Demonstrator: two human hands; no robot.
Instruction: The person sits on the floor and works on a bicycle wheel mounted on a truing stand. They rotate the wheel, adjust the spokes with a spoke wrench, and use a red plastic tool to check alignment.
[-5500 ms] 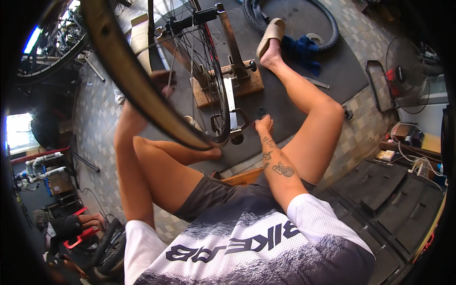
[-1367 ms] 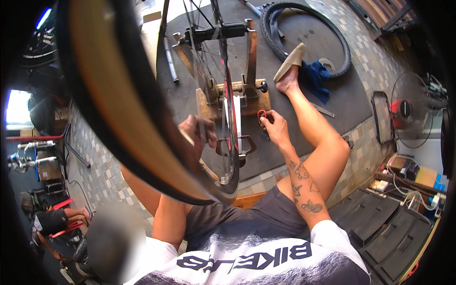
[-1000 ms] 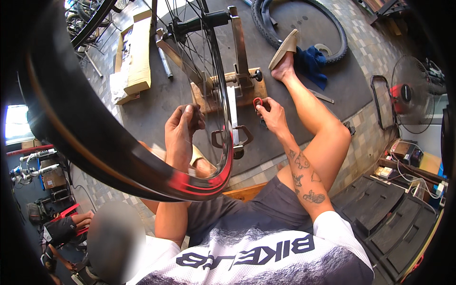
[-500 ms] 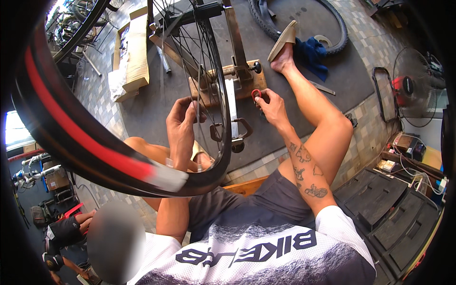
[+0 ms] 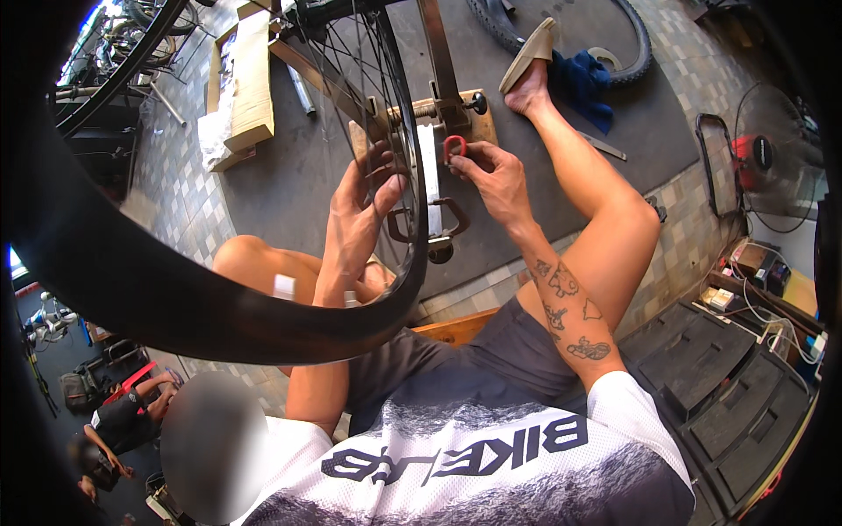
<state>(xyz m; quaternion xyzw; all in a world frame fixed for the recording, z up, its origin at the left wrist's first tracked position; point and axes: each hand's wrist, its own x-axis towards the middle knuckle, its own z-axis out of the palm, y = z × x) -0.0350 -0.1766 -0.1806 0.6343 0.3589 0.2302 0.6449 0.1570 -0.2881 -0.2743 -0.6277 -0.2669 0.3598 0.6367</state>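
A spoked bicycle wheel hangs in a metal truing stand on a wooden base and fills the left of the view. My left hand is at the spokes, its fingers curled in among them; what they grip is too small to make out. Just right of the rim, my right hand is closed in a pinch on a small red ring-shaped tool. Below the hands, between my bare legs, a dark metal bracket sticks out from the stand.
An open long cardboard box lies left on the floor mat. A loose tire, blue cloth and metal strip lie right. A fan and black drawers line the right. Another person is at lower left.
The wheel has turned; its red band no longer shows. My left hand has shifted rightward and up into the spokes, and my right hand has moved up and left with the red tool.
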